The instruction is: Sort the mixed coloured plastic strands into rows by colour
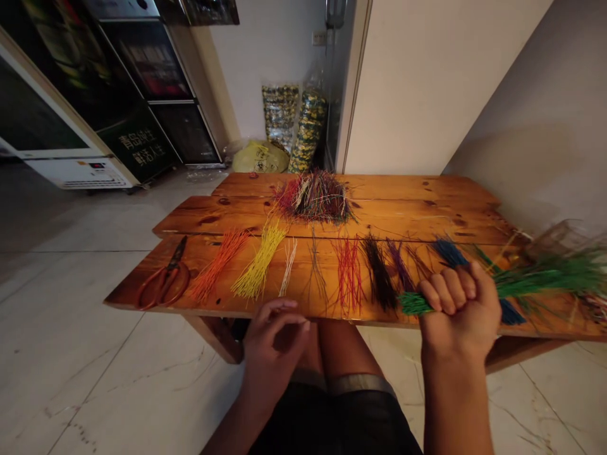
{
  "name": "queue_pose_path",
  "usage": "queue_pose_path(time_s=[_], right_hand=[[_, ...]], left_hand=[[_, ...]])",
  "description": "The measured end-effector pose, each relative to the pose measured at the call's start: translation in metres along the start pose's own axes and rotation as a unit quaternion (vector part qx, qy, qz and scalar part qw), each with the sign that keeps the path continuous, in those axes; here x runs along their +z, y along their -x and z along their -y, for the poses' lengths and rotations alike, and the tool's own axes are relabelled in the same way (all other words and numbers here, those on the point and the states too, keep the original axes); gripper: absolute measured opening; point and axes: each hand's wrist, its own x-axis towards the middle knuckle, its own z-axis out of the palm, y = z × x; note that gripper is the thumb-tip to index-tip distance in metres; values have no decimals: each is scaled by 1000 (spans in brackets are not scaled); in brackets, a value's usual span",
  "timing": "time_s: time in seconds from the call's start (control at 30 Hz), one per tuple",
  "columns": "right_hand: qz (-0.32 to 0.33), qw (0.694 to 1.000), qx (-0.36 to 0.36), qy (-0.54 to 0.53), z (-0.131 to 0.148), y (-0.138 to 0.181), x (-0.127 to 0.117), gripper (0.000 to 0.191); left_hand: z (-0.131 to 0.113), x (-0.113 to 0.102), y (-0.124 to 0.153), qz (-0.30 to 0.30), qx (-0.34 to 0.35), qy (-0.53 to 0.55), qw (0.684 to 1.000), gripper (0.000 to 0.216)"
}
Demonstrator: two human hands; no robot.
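Note:
My right hand (459, 303) is closed in a fist around a thick bundle of thin green wires (545, 278). Their even ends poke out on the left of the fist, and the long ends fan out to the right, blurred. Near the table's front edge, my left hand (277, 335) has its thumb and a fingertip brought together; anything between them is too small to see. Beyond it lie a few white wires (288, 268), a yellow bunch (260, 262) and an orange bunch (220, 262). Blue wires (449, 251) lie partly hidden behind my right hand.
Red (349, 275), black (379, 272) and purple wires (399, 262) lie in a row on the wooden table (403, 189). A mixed pile of wires (317, 196) sits at the back. Scissors (165, 278) rest at the left. Bags (260, 157) stand against the wall.

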Motion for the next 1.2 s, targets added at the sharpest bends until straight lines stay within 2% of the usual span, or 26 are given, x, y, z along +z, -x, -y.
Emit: queue_pose_path(time_s=[0.1,0.2,0.23,0.27,0.3,0.37,0.47,0.5,0.57,0.63,0.73,0.8,0.9,1.2], right_hand=[[-13,998,-55,13,17,-7,-15,39],[-19,995,-97,21,33,-5,-23,38],[-23,994,-103,25,39,-2,-23,38],[-27,993,-107,30,44,1,-23,37],[-33,993,-110,36,50,5,-22,37],[-52,989,-126,53,60,15,-19,36],[-84,980,-165,73,73,26,-18,36],[-90,978,-170,76,77,28,-20,36],[-87,977,-180,72,86,29,-26,35],[-75,977,-188,63,96,30,-35,36],[-72,975,-202,65,110,31,-50,38],[-79,973,-208,66,116,33,-57,38],[-83,971,-216,53,121,36,-63,39],[-95,979,-178,32,109,26,-58,38]], left_hand=[[16,0,-3,-38,-84,71,993,7],[13,24,-15,-50,-161,219,961,8],[7,38,-19,-44,-197,283,938,8],[-1,53,-22,-32,-253,353,900,8],[-10,70,-23,14,-318,421,849,8],[-32,107,-23,74,-360,470,803,11],[-65,160,-17,145,-419,565,696,19],[-75,177,-15,159,-439,577,670,18],[-91,207,-10,174,-474,592,628,14],[-105,233,-6,178,-500,599,599,10],[-121,262,2,191,-533,606,559,7],[-129,273,8,197,-547,609,539,6],[-136,278,14,202,-558,612,522,6],[-129,263,0,169,-556,633,511,4]])
